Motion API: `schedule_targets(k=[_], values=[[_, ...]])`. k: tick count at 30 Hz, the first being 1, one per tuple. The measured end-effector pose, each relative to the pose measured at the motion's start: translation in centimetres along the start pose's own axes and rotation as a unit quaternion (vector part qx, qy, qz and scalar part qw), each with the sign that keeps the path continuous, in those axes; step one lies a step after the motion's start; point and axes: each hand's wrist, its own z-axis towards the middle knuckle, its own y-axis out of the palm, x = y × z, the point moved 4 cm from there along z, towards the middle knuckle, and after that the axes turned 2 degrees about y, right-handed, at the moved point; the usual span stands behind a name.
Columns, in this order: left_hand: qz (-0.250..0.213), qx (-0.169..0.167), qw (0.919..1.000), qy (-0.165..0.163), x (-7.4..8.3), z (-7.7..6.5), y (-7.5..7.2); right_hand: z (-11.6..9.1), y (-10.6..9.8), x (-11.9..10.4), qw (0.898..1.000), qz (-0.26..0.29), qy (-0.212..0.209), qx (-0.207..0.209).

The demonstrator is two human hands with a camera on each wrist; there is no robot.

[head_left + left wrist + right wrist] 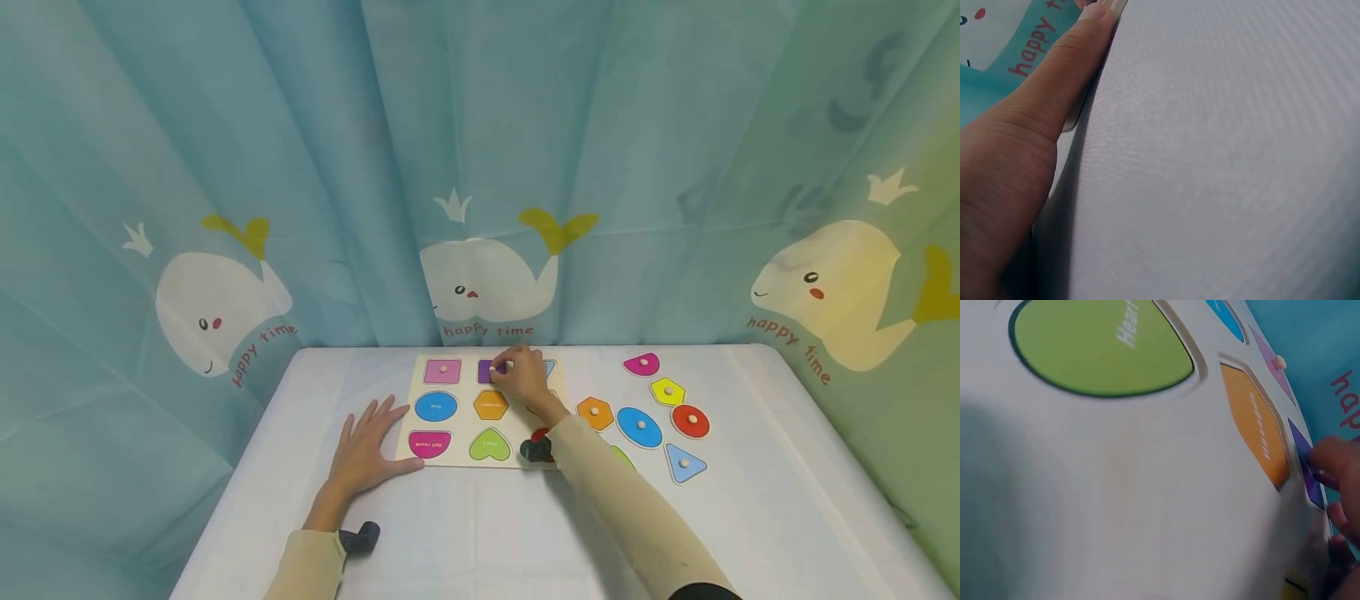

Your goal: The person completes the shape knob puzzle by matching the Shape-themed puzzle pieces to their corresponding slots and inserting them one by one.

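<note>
A wooden shape puzzle board (462, 423) lies on the white table, with printed recesses such as the orange hexagon (491, 406) and green heart (489, 445). My left hand (365, 450) rests at its left side, fingers spread; the thumb (1054, 87) lies along the near edge in the left wrist view. At the middle of the far row my right hand (525, 379) pinches a purple puzzle piece (1305, 464) with thumb and fingertips; the fingers partly hide it. The pink rectangle piece (443, 372) with its knob sits in the far-left recess.
Right of the board lie loose knobbed pieces: an orange hexagon (591, 414), blue oval (637, 428), red round (690, 422), yellow pentagon (667, 391), magenta half round (641, 364) and blue triangle (683, 464). My right sleeve partly covers a green piece (622, 457). A whale-print curtain (660, 208) hangs behind.
</note>
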Motion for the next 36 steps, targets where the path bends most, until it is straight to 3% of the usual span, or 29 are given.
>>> schedule_targets(k=[9, 16, 24, 36], values=[[-0.006, -0.019, 0.9997, -0.013, -0.1, -0.1, 0.5, -0.5, -2.6, 0.2, 0.989, -0.002, -0.095, -0.111], [-0.008, -0.020, 0.9996, -0.016, -0.1, -0.3, 0.4, -2.2, -6.4, 0.5, 0.984, 0.003, -0.102, -0.144], [-0.007, -0.015, 0.9998, -0.010, -0.1, -0.4, 0.5, -4.7, -10.9, 2.2, 0.985, 0.006, -0.114, -0.132], [-0.010, -0.013, 0.9998, -0.007, 0.0, 0.1, 0.1, -9.1, -17.4, 5.8, 0.991, 0.000, -0.120, -0.055]])
